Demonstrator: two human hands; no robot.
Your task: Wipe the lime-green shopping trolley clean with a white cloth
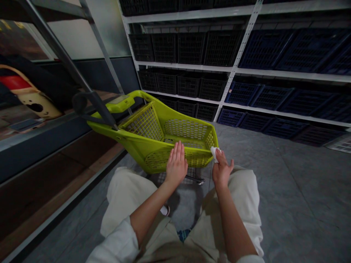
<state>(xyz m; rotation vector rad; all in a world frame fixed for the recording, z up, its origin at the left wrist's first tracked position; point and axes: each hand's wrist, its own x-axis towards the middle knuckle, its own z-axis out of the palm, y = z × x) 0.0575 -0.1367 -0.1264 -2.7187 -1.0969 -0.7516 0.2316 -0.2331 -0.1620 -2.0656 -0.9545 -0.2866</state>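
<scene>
A lime-green plastic shopping cart (189, 146) with lattice sides stands in front of my knees. Its basket shows nothing inside. My left hand (177, 163) lies flat against the near side of the basket, fingers stretched out and close together, holding nothing. At the basket's right-hand corner, my right hand (221, 170) presses a crumpled white tissue (215, 153) to the rim, the thumb sticking out to the right. Whether the white piece is paper or cloth is hard to tell.
White metal shelving (192, 67) along the back holds black crates (191, 47) and blue crates (241, 93). To the left is a rack with a metal post (60, 44) close to the cart's handle (117, 104). A beige-and-red bag with a face (35, 100) sits on its shelf.
</scene>
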